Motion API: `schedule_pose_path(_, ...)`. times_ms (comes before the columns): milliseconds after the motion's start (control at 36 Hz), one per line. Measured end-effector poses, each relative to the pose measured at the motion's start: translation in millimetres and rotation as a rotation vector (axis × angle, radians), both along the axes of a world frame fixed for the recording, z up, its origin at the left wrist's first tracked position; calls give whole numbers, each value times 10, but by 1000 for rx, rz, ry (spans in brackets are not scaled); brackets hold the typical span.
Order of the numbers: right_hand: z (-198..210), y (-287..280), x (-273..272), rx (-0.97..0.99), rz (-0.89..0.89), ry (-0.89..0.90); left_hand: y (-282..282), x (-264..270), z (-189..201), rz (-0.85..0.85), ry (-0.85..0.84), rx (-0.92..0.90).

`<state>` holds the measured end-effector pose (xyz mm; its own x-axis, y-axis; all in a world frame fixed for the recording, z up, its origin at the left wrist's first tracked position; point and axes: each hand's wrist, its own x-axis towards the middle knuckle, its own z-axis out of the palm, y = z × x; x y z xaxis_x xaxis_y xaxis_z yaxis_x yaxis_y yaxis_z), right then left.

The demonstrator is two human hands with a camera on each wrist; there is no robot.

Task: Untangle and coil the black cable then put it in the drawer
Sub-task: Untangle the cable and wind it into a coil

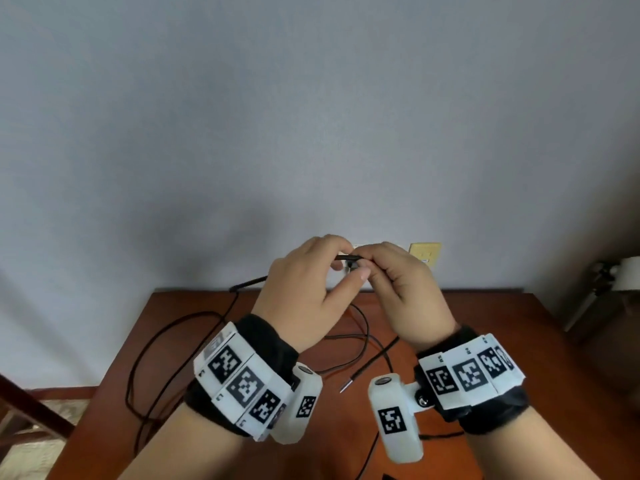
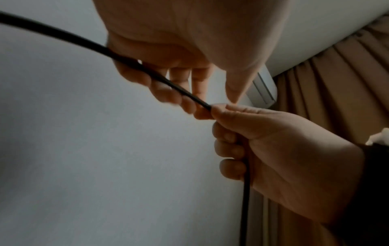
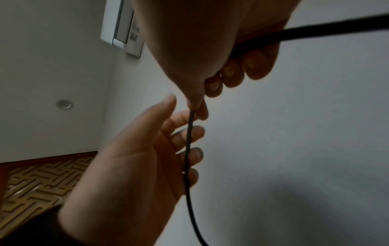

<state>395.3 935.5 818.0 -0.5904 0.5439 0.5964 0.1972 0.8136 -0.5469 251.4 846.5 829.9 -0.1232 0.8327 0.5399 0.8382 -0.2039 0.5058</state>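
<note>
Both hands are raised above a reddish-brown table [image 1: 519, 341] with a black cable [image 1: 346, 258] stretched between them. My left hand [image 1: 311, 275] has its fingers hooked loosely round the cable [image 2: 63, 35], thumb held off it. My right hand [image 1: 401, 289] pinches the cable [image 3: 187, 166] between thumb and forefinger, and another length runs through its curled fingers [image 3: 252, 66]. The rest of the cable lies in loose loops [image 1: 145, 348] on the table's left half. A metal-tipped plug end [image 1: 345, 386] rests near the table's middle. No drawer is in view.
A grey wall stands right behind the table, with a yellowish outlet plate [image 1: 425, 252] just past my right hand. A dark wooden frame [image 1: 20, 403] is at the lower left and a white object [image 1: 623, 271] at the right. Brown curtains [image 2: 336, 83] hang to the right.
</note>
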Motion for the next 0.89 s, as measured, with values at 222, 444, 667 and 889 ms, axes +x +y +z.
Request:
schedule_pose_path(222,63,-4,108,-91,56,-113,-62,-309,-25,-9,-86,-75)
schedule_pose_path(444,104,65,199,-147,34,-100,-156,-506,-2,56,-118,-64)
schedule_pose_path(667,-14,153,244,-130,-34,-72,-140,-585,-31,141,-125,-30)
schedule_pose_path(889,32,-2,17,-77,-21,-31,-64,-271,61,57,-149,-35)
